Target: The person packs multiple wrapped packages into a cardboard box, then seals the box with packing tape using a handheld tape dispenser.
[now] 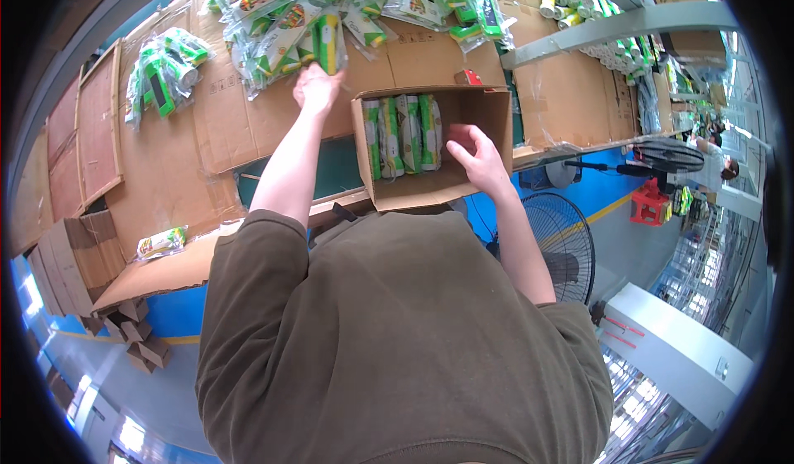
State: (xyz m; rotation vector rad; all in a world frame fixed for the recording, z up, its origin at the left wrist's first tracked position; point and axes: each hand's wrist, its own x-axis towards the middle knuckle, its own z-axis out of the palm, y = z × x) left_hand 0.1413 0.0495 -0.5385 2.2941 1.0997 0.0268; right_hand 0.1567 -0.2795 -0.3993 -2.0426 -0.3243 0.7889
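Note:
At the front of a large pile of green-and-white packs in clear plastic (277, 46), my left hand (317, 92) is closed on one green-and-yellow pack (330, 44). An open cardboard box (380, 197) stands right in front of my body. Several similar packs (410, 137) are lined up side by side in its left part. My right hand (480, 160) is over the box's right side, fingers apart, with nothing in it. The bare cardboard bottom shows between that hand and the packs.
A smaller heap of packs (165, 71) lies at the far left, and one single pack (162, 243) near the table's front edge. Folded cartons (78, 253) stand at the left. A black floor fan (562, 245) is close on my right. Metal frame bars (612, 35) cross the far right.

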